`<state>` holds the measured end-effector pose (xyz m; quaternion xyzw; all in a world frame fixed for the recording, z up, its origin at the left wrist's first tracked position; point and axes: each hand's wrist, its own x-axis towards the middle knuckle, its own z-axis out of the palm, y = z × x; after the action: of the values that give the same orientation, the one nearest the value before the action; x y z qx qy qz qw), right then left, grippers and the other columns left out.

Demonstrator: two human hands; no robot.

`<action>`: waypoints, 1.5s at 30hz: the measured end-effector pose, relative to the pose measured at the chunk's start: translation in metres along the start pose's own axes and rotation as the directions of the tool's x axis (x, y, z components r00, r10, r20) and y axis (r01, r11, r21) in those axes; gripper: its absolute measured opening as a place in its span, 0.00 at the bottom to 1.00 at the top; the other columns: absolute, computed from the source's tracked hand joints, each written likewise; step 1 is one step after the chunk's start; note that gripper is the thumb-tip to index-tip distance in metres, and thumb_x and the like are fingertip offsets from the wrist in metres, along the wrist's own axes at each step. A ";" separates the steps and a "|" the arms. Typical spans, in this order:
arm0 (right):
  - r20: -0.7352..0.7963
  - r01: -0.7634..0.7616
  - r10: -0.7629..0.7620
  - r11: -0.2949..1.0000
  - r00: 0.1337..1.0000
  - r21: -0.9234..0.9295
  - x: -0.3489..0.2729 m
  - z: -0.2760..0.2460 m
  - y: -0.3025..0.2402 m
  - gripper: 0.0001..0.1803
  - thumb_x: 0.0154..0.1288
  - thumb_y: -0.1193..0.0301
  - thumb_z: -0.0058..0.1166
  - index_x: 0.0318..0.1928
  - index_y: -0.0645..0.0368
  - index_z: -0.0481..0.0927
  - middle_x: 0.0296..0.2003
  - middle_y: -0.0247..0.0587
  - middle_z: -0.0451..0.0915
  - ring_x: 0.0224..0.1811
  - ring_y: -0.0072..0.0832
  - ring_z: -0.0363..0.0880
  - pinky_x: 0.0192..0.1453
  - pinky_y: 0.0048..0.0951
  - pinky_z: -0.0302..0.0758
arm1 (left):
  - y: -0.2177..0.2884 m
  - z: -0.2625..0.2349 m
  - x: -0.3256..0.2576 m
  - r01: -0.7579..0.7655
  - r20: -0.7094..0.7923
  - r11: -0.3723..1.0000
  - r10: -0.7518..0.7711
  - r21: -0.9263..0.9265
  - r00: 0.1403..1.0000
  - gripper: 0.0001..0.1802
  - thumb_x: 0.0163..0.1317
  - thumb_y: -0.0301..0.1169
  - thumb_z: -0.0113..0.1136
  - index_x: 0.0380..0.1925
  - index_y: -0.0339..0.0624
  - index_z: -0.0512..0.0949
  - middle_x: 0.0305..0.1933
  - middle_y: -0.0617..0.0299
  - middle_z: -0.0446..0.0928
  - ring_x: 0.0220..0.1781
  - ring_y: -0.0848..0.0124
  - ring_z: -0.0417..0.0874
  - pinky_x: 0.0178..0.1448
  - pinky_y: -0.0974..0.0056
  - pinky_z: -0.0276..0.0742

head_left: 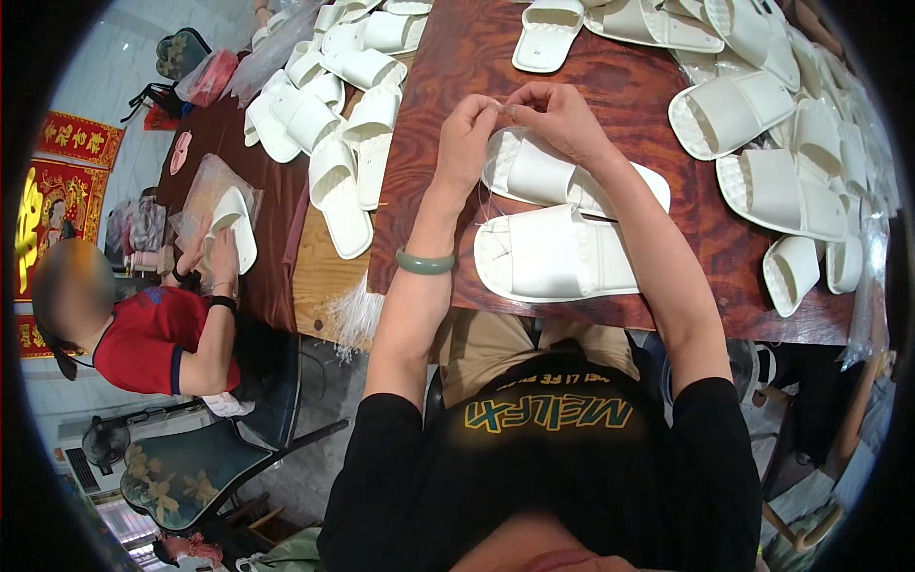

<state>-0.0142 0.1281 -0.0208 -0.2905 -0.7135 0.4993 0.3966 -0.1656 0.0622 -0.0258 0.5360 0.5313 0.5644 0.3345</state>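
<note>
Both hands are raised over the table's middle, their fingertips meeting in a pinch. My left hand (467,136), with a green bangle (425,262) on its wrist, has thumb and forefinger pressed together. My right hand (562,119) pinches right against it; what lies between the fingertips is too small to name. Below them, two white open-toe slippers lie side by side: the farther slipper (534,172) is partly covered by my right forearm, the nearer slipper (548,255) lies by the table edge. Fine thread (489,208) loops loosely at the left end of the nearer slipper's strap.
White slippers (762,181) are heaped at the right, more (319,124) at the left. One slipper (548,33) lies at the far edge. A bundle of white threads (357,315) hangs off the table's left side. At left, a person in red (162,334) handles another slipper (233,224).
</note>
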 end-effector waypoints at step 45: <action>0.115 -0.038 0.034 0.999 0.993 0.033 0.000 0.007 -0.003 0.05 0.58 0.76 0.56 0.33 0.66 0.80 0.26 0.32 0.80 0.28 0.15 0.74 0.33 0.19 0.71 | 0.003 -0.008 -0.008 -0.067 -0.022 0.993 0.069 0.096 0.997 0.10 0.62 0.31 0.55 0.28 0.34 0.76 0.24 0.68 0.73 0.29 0.82 0.69 0.32 0.71 0.67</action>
<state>-0.0206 0.1232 -0.0192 -0.2672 -0.7207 0.5348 0.3508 -0.1710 0.0524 -0.0233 0.5619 0.5434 0.5561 0.2822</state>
